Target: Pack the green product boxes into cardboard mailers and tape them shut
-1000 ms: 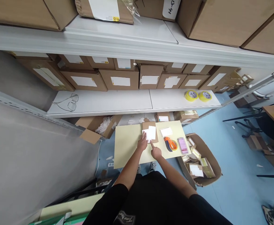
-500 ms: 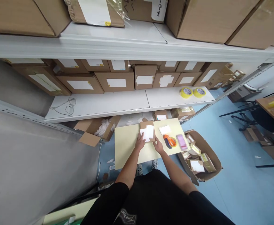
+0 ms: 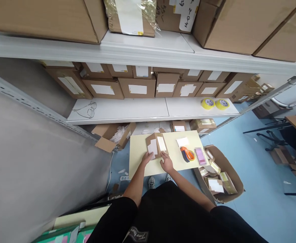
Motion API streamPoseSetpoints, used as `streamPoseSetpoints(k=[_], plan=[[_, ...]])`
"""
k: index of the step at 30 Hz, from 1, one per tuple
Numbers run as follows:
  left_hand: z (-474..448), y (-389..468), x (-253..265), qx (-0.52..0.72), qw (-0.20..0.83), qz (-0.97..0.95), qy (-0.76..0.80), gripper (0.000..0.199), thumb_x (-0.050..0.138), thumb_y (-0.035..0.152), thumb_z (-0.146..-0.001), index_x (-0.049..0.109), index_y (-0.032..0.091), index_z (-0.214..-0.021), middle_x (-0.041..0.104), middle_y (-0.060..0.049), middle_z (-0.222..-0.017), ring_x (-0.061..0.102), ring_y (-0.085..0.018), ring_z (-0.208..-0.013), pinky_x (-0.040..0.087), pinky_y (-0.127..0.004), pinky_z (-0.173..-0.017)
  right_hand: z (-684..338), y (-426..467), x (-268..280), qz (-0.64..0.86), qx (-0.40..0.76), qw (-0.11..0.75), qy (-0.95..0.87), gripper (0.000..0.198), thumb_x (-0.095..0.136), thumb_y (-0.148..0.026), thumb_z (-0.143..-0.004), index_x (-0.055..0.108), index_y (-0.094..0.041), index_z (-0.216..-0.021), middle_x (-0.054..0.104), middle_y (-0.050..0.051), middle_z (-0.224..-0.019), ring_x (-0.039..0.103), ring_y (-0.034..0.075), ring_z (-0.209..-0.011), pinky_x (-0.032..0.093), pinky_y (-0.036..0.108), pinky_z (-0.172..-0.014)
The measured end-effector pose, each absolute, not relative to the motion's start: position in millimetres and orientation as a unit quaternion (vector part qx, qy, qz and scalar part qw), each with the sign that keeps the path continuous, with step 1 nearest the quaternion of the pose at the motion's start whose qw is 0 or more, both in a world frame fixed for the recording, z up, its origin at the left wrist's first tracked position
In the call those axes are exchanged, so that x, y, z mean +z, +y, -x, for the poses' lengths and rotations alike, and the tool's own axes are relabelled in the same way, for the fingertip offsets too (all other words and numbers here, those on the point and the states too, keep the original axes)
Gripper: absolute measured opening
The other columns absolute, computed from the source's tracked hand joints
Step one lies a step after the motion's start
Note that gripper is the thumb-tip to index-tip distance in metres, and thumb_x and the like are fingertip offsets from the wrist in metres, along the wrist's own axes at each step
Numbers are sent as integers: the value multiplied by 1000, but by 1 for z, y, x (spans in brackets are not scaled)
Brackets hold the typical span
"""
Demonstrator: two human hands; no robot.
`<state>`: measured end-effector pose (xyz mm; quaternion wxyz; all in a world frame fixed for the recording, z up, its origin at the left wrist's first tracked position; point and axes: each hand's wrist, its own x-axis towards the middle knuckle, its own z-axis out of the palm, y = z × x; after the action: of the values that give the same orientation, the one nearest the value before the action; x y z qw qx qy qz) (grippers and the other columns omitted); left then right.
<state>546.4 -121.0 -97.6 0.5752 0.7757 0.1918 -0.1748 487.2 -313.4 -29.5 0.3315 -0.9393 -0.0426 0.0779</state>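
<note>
A small brown cardboard box (image 3: 151,137) is turned at an angle over the cream board, showing two faces. One white label (image 3: 152,149) covers part of its left face, and a second white label (image 3: 161,143) is on the right face. My left hand (image 3: 146,158) grips the box's lower left edge beside the first label. At the near right corner, my right hand (image 3: 166,162) has its fingers bent against the box, just below the second label. To the right on the board lie an orange tape dispenser (image 3: 185,152), a white stack of labels (image 3: 182,141) and a blurred pink item (image 3: 200,156).
The cream board (image 3: 137,143) sits before white shelving (image 3: 137,109) with labelled boxes, eyeglasses (image 3: 90,109) and two yellow tape rolls (image 3: 208,103). A large carton (image 3: 232,168) of small parcels stands right of the board. An open box (image 3: 106,143) is at left.
The box has gone from flat, labels up, to turned and tilted, with two labelled faces apart. My right hand has moved from its side to its near corner. The view has shifted left.
</note>
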Motion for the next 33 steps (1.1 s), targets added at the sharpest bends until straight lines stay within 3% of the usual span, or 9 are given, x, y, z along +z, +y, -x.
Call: streamPoseSetpoints(k=[3, 5, 7, 11, 14, 18, 24, 29, 33], plan=[[-538, -118, -97, -178, 553, -787, 210, 49, 66, 45, -93, 68, 16, -131, 74, -16, -132, 70, -29, -123, 54, -38, -104, -481, -304, -28, 940, 87, 320, -74, 75, 54, -9, -83, 52, -21, -157, 51, 7, -161, 42, 25, -152, 35, 42, -128], [-535, -118, -95, -154, 525, -802, 242, 63, 65, 46, -93, 55, 13, -147, 61, -19, -149, 56, -32, -141, 46, -40, -114, -482, -298, -28, 933, 93, 335, -89, 75, 53, -7, -82, 54, -23, -155, 54, 6, -159, 46, 25, -149, 37, 42, -126], [-532, -116, -92, -123, 506, -812, 264, 66, 61, 47, -96, 50, 13, -151, 55, -20, -155, 48, -31, -148, 42, -40, -119, -487, -295, -29, 923, 90, 365, -86, 68, 51, -8, -84, 59, -24, -150, 60, 6, -153, 53, 23, -143, 42, 40, -123], [-519, -110, -87, -102, 566, -785, 229, 48, 50, 50, -103, 62, 22, -141, 67, -11, -145, 62, -25, -135, 48, -36, -113, -502, -295, -33, 921, 47, 388, -1, 50, 45, -18, -95, 65, -21, -142, 65, 8, -146, 57, 22, -139, 45, 39, -119], [-508, -106, -86, -127, 633, -733, 217, 61, 65, 49, -96, 56, 21, -150, 65, -15, -145, 68, -27, -127, 53, -37, -107, -513, -293, -39, 921, 77, 381, 41, 52, 47, -29, -100, 57, -14, -149, 61, 13, -151, 54, 24, -143, 40, 37, -122], [-512, -102, -80, -158, 636, -725, 211, 79, 72, 37, -91, 40, 19, -161, 57, -16, -155, 60, -28, -138, 52, -36, -110, -524, -283, -45, 913, 135, 378, 77, 58, 44, -34, -104, 44, -11, -158, 59, 15, -153, 58, 24, -140, 45, 33, -116], [-542, -102, -57, -165, 650, -728, 146, 69, 67, 36, -96, 43, 28, -159, 65, -8, -147, 67, -24, -130, 54, -36, -109, -533, -280, -39, 901, 135, 410, 54, 39, 47, -27, -101, 64, -16, -135, 74, 10, -125, 70, 22, -115, 52, 29, -102], [-564, -137, -35, -171, 674, -713, 89, 72, 66, 43, -96, 40, 30, -162, 61, -4, -152, 63, -23, -135, 52, -35, -113, -532, -323, -27, 858, 32, 506, 83, 45, 47, -28, -98, 59, -19, -140, 67, 11, -137, 67, 23, -120, 52, 34, -105], [-579, -197, -6, -185, 717, -672, 11, 84, 72, 53, -91, 40, 24, -163, 60, -7, -153, 58, -27, -140, 47, -38, -118, -525, -385, -12, 792, -52, 597, 113, 48, 51, -39, -97, 58, -23, -141, 63, 11, -143, 59, 27, -132, 48, 45, -112]])
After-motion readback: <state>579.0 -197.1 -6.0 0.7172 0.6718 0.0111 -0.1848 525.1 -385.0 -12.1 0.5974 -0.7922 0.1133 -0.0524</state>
